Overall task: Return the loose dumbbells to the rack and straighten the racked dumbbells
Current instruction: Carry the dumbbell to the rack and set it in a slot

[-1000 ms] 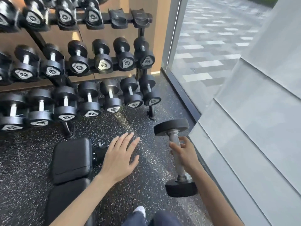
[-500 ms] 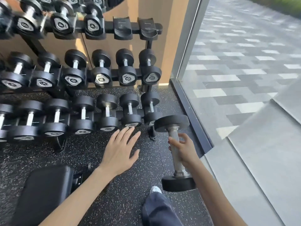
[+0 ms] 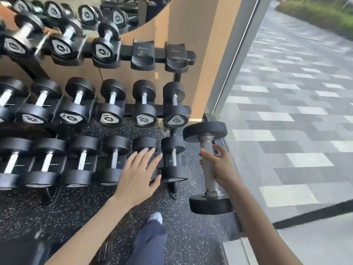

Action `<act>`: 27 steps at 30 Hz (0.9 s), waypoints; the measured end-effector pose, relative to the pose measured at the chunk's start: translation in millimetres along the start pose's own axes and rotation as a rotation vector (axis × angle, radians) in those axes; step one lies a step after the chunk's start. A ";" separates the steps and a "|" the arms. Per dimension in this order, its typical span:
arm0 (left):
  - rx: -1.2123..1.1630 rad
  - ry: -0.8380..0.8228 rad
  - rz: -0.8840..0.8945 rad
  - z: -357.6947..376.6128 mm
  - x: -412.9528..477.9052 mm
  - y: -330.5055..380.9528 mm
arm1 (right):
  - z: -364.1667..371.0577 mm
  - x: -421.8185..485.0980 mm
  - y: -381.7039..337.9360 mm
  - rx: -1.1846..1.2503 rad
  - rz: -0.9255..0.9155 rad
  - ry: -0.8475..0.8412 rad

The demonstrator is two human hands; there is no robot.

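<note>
A gym: tiered dumbbell rack [image 3: 158, 54], wall mirror [image 3: 118, 12], speckled rubber floor [image 3: 86, 211].

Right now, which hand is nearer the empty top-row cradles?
Neither is close; the right hand, gripping the loose dumbbell, sits below the cradles. The left hand hovers open at the bottom row.

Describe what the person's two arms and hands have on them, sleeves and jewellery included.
Both forearms are bare up to the frame edge: no sleeves in view. The left hand and right hand wear no gloves, and no rings, watch or wristbands show. Fingernails look short and unpainted.
</note>
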State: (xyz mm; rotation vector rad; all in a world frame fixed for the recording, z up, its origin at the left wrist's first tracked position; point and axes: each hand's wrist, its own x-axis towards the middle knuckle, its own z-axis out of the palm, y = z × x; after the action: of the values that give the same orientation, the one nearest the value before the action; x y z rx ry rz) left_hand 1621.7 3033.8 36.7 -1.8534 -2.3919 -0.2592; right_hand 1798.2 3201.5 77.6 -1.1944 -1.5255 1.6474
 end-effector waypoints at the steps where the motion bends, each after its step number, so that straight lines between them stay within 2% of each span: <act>1: -0.006 0.007 0.002 3.9 16.0 -4.8 | 2.2 16.9 -2.2 0.014 0.004 0.003; 9: -0.036 0.013 -0.013 31.7 161.8 -73.7 | 41.6 171.7 -39.6 0.101 0.056 -0.018; 17: -0.013 0.040 0.015 40.7 311.9 -146.1 | 81.2 328.1 -97.5 0.092 0.026 -0.004; 27: -0.015 0.057 -0.014 62.9 430.3 -183.8 | 100.8 472.7 -142.2 0.128 0.023 -0.032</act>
State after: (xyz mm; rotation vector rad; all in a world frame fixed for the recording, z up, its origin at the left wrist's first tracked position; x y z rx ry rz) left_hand 1337.0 3410.4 42.2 -1.8108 -2.3722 -0.3282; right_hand 1486.8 3596.4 107.2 -1.1259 -1.4077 1.7594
